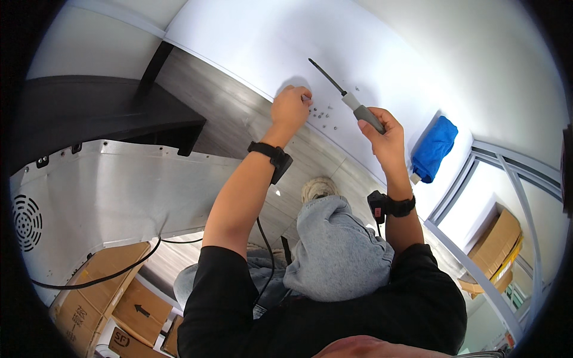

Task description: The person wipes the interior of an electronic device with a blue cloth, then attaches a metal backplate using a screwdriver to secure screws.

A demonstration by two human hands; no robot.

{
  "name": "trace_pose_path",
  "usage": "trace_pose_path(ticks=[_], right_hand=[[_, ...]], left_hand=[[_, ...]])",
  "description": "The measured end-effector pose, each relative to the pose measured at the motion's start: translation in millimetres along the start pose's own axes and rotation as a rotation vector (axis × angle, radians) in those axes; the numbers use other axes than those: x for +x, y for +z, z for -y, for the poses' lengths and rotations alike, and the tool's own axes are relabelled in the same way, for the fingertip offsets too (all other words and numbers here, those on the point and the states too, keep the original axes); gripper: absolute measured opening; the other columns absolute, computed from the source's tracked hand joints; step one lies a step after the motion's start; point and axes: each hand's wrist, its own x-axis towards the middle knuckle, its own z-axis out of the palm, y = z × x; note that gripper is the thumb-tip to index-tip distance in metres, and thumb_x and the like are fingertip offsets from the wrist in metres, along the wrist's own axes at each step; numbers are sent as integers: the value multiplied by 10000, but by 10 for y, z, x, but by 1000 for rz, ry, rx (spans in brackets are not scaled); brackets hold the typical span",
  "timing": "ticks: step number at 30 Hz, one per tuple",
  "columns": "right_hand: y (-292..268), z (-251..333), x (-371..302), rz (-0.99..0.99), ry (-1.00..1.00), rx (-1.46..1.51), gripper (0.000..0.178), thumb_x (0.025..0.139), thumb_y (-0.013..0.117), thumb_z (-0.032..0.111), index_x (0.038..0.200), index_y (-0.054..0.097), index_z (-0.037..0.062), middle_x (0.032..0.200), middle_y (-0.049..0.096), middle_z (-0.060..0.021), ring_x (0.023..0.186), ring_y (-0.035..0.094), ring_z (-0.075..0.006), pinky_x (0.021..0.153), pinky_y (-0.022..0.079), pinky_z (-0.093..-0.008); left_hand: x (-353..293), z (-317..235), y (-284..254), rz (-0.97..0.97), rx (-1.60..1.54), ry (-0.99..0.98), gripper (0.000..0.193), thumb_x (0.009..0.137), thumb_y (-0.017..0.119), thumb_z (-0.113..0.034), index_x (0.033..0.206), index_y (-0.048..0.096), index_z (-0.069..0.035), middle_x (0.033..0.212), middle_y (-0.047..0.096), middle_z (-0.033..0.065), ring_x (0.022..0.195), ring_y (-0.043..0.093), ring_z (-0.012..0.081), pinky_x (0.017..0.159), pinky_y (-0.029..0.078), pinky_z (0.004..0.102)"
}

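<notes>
My right hand (386,134) is wrapped round the grey handle of a screwdriver (360,110), whose long dark shaft points up and to the left over the white surface. My left hand (290,110) is at the near edge of that white surface (358,36), its fingers curled in a pinch. Whatever lies between those fingertips is too small or too hidden to name. Just to the right of them, several small screws (322,114) lie scattered. One more small piece (357,89) lies farther off, beyond the screwdriver handle.
A blue cloth bundle (436,146) sits on the white surface at right. A metal panel (131,194) with a round vent and a black cable (119,278) is at left, below a dark bench (89,113). Cardboard boxes (98,286) stand lower left; another carton (492,244) shows right, behind a metal frame.
</notes>
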Motion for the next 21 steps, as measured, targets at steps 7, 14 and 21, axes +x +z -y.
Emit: trace_pose_path(ticks=[7,14,21], right_hand=[[-12,-46,17,0,-14,6,256,838,720,83,1064,636,-5,811,628,6,697,515,-51,616,398,-200],[-22,5,12,-21,4,10,263,843,712,82,1078,635,-8,824,630,3,702,513,-51,616,398,-203],[-59,-123,54,-15,-41,-120,248,854,696,100,1087,648,29,783,614,3,553,446,-47,473,343,-213]], left_hand=[[64,-177,-11,29,160,100,120,804,639,-112,909,689,-85,942,643,85,823,624,303,730,524,383],[174,-180,87,51,172,130,156,789,585,-67,909,671,-18,954,639,182,863,614,360,779,516,424],[203,-72,3,8,-61,4,219,687,570,-68,883,647,-8,864,681,189,854,647,363,779,523,428]])
